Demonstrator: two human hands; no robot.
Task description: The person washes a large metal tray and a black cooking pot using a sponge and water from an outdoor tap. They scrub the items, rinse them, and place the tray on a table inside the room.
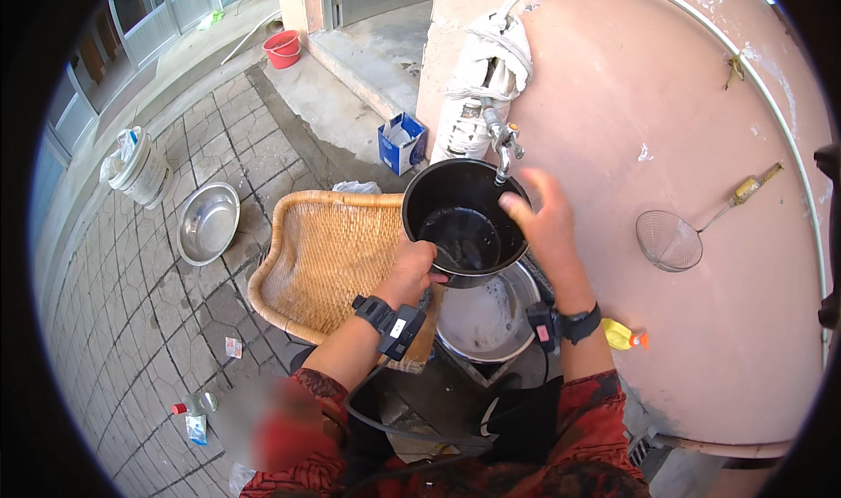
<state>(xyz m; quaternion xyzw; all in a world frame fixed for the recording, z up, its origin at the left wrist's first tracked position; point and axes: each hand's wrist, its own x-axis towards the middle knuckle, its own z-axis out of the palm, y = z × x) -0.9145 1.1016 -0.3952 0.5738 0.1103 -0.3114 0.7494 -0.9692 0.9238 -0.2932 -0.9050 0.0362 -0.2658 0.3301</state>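
Observation:
A round black pot (466, 235) with water at its bottom is tilted under a metal tap (504, 144). My left hand (415, 268) grips the near left rim of this pot. On the right, my right hand (542, 212) is slightly blurred, its fingers spread beside the pot's right rim and near the spout; it holds nothing that I can see. Below the pot stands a steel basin (533, 337) of cloudy, foamy water. Whether water runs from the tap cannot be told.
Left of the pot lies a wicker basket (289, 202). A wall (591, 150) rises at the right, with a wire strainer (669, 240) hanging on it and a yellow bottle (617, 335) low beside it. A blue box (402, 144) stands behind; a metal bowl (209, 224) lies on the paving.

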